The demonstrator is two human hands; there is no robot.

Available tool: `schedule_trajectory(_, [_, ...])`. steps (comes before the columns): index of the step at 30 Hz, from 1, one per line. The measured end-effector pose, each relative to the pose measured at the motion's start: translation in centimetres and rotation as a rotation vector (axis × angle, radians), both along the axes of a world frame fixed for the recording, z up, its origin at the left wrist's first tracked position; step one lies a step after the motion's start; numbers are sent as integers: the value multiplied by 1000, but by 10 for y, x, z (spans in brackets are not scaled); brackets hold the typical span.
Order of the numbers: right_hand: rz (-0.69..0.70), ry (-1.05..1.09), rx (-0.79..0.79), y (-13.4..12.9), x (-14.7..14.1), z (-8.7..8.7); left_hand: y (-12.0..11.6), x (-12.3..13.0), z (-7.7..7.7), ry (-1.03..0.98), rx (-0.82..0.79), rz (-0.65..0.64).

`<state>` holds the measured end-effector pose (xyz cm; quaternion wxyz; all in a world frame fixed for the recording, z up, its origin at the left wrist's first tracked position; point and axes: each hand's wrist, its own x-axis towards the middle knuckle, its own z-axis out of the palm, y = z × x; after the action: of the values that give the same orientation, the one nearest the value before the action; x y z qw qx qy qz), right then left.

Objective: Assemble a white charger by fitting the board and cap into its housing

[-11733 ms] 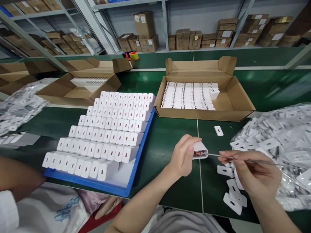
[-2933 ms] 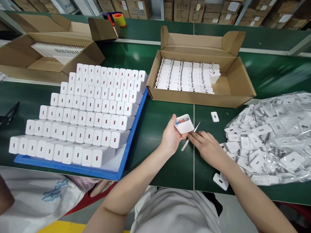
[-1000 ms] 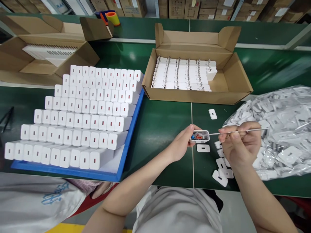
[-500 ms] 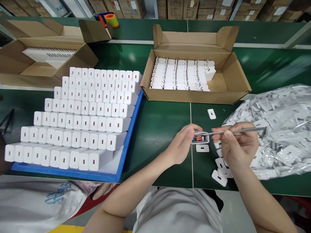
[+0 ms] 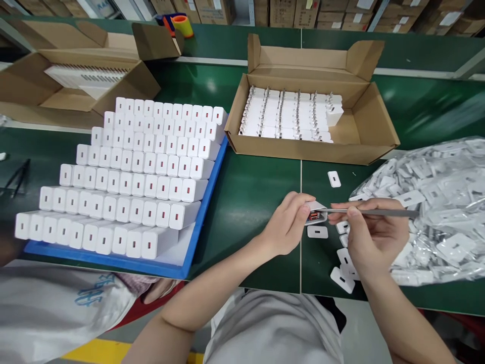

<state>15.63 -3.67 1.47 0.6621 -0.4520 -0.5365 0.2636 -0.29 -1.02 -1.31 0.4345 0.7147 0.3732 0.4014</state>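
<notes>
My left hand (image 5: pixel 288 222) is closed around a white charger (image 5: pixel 313 206) whose open end faces right and shows red and dark parts inside. In my right hand (image 5: pixel 373 232), a thin flat metal blade-like tool (image 5: pixel 390 213) is pinched between thumb and fingers. The tool lies nearly level, its left tip at the charger's open end; whether it reaches inside is hard to see. Just below the charger lies a white end cap (image 5: pixel 317 232) with a slot. More loose caps (image 5: pixel 343 279) lie beside my right hand, and another cap (image 5: pixel 334 179) lies farther back.
A clear plastic bag (image 5: pixel 435 217) of white caps fills the right. At the back stands an open carton (image 5: pixel 314 150) of chargers with metal prongs. A blue tray (image 5: pixel 189 253) with rows of white chargers (image 5: pixel 125 189) is on the left. Another carton (image 5: pixel 149 91) stands behind it.
The view has shifted a little. The tool's broad face is now turned more toward me, and the charger is slightly tilted. Both hands keep their holds.
</notes>
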Motion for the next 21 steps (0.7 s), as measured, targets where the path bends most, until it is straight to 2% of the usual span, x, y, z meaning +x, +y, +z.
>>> schedule_trajectory(4, [-25,-44,49,0,2,-2,2,1,-2,-6,-56,-12])
schedule_trajectory(8, [-107,32,166,1,7,-5,4,1,-1,-45,-222,-2])
schedule_trajectory(11, [-60,73,84,0,7,-7,4,0,0,-67,-276,-8])
schedule_trajectory(15, [18,91,38,0,4,-8,4,-1,1,-58,-255,-15])
schedule_trajectory(21, [58,-13,-12,-1,-1,-5,4,-1,2,-53,-233,-25])
